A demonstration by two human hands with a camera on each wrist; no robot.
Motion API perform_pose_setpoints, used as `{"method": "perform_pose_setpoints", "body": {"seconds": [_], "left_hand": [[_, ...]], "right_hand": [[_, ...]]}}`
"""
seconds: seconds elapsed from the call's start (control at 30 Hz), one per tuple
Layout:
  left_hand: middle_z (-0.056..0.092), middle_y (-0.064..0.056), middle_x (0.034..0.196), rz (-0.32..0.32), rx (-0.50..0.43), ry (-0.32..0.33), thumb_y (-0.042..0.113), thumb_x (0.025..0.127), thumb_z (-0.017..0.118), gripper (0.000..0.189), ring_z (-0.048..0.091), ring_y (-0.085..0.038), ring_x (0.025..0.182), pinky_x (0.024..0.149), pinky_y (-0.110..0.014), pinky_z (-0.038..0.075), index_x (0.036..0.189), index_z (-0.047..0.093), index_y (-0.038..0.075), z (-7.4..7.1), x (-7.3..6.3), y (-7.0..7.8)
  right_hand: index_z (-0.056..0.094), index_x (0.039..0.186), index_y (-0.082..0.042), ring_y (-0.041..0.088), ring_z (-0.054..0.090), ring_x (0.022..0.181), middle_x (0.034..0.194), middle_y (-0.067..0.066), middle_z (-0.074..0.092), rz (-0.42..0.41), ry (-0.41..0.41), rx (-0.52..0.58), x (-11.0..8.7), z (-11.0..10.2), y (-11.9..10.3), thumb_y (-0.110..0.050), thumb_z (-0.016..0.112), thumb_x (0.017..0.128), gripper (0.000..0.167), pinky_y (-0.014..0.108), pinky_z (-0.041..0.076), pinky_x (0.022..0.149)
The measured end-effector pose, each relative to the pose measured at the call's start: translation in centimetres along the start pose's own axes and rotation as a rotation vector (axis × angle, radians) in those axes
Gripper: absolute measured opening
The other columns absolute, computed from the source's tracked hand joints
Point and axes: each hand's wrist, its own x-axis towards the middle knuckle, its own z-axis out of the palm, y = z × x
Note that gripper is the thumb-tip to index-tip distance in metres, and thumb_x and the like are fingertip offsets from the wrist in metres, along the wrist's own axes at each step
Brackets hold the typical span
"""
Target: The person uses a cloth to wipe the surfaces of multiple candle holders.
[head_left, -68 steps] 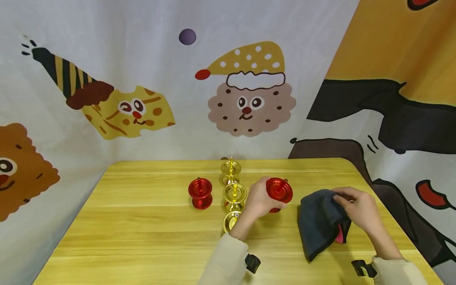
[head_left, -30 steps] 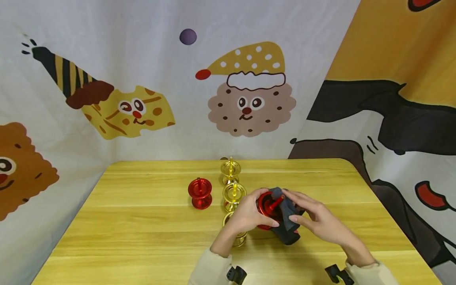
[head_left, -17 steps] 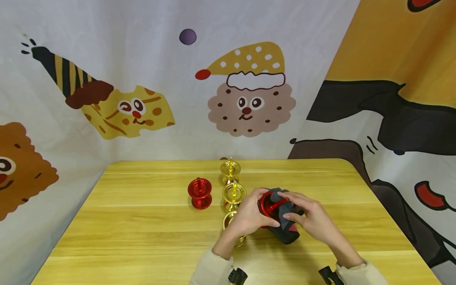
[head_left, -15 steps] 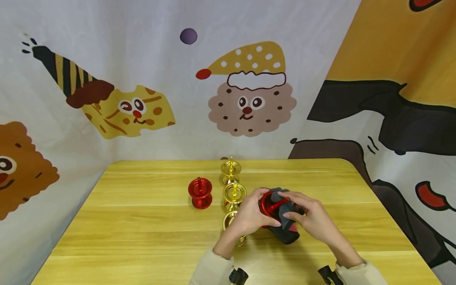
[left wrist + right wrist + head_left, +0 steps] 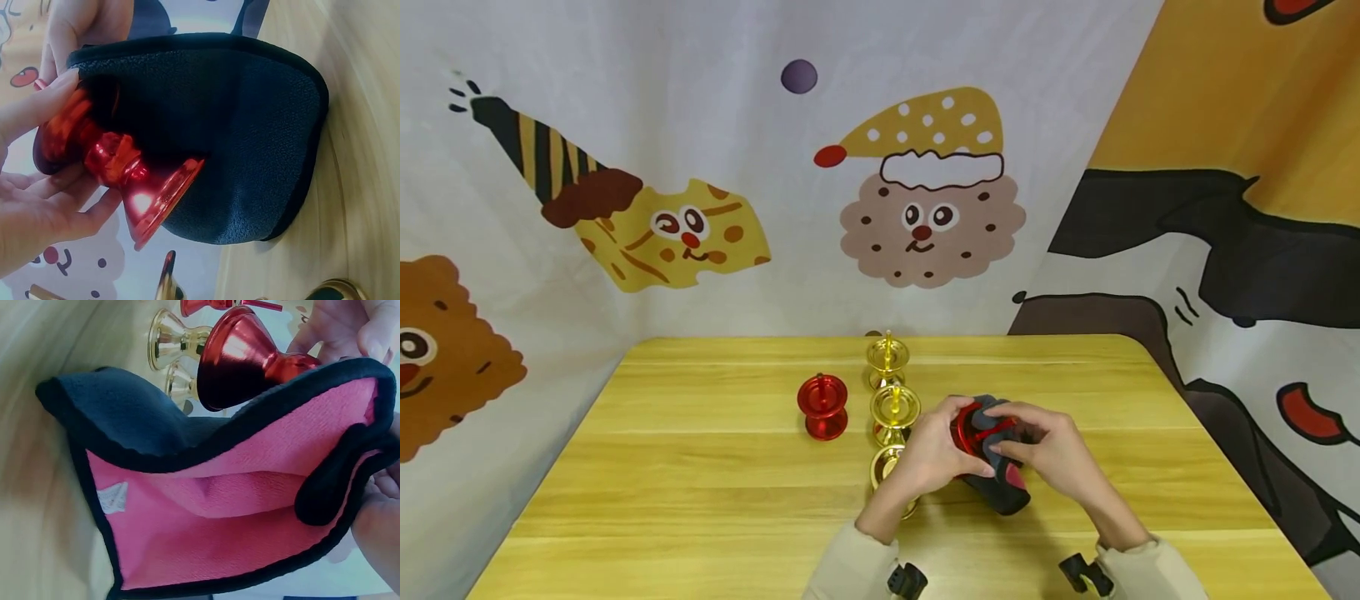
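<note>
My left hand (image 5: 942, 447) grips a red metal candle holder (image 5: 967, 428) by its waist and holds it tilted just above the table. In the left wrist view the holder (image 5: 119, 169) lies against a dark cloth (image 5: 250, 137). My right hand (image 5: 1047, 448) holds that cloth (image 5: 1000, 490) and presses it over the holder's top dish; most of the spike is covered. The right wrist view shows the cloth's pink inner side (image 5: 237, 519) folded under the red holder (image 5: 244, 356).
A second red holder (image 5: 822, 407) stands on the yellow wooden table (image 5: 700, 483). Three gold holders stand in a line: far (image 5: 887, 358), middle (image 5: 895, 410), near (image 5: 886, 468), the near one partly behind my left wrist. Printed cartoon curtains enclose the table.
My left hand lifted the red holder off the table and my right hand brought the cloth onto it. Over the last second the right fingers shifted the cloth further over the top.
</note>
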Motion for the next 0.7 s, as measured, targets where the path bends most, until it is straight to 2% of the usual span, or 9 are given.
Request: {"method": "perform_pose_setpoints", "body": {"seconds": [0.13,0.43,0.6,0.7], "left_hand": [[0.054,-0.014,0.123,0.017,0.031,-0.018,0.020,0.063,0.085,0.079,0.055,-0.020,0.106,0.085,-0.022,0.046,0.130,0.046,0.001,0.0,0.0,0.1],[0.056,-0.013,0.121,0.044,0.074,-0.029,0.024,0.064,0.084,0.079,0.056,-0.015,0.103,0.082,-0.018,0.047,0.130,0.046,0.002,0.1,0.2,0.0],[0.058,-0.011,0.116,0.021,0.098,-0.036,0.024,0.065,0.084,0.078,0.058,-0.014,0.098,0.078,-0.017,0.047,0.130,0.046,0.002,0.2,0.3,0.2],[0.060,-0.010,0.113,0.005,0.109,-0.034,0.024,0.065,0.084,0.078,0.058,-0.014,0.096,0.077,-0.019,0.048,0.130,0.047,0.003,0.1,0.4,0.3]], "right_hand": [[0.064,0.107,-0.006,0.015,0.046,0.049,0.097,0.013,0.061,0.032,-0.013,0.100,-0.3,-0.2,0.5,-0.004,0.070,0.078,0.030,0.030,0.042,0.040],[0.064,0.104,-0.003,0.016,0.048,0.051,0.101,0.006,0.060,-0.010,0.016,0.141,-0.5,-0.3,0.8,-0.003,0.070,0.078,0.027,0.029,0.043,0.041],[0.063,0.105,0.003,0.017,0.058,0.065,0.101,0.001,0.061,-0.014,0.035,0.179,-0.6,-0.8,0.4,-0.001,0.069,0.078,0.028,0.029,0.050,0.050],[0.062,0.105,0.005,0.015,0.058,0.069,0.096,0.001,0.062,-0.039,0.059,0.204,-0.6,-1.4,-0.1,0.003,0.068,0.078,0.028,0.027,0.051,0.053]]}}
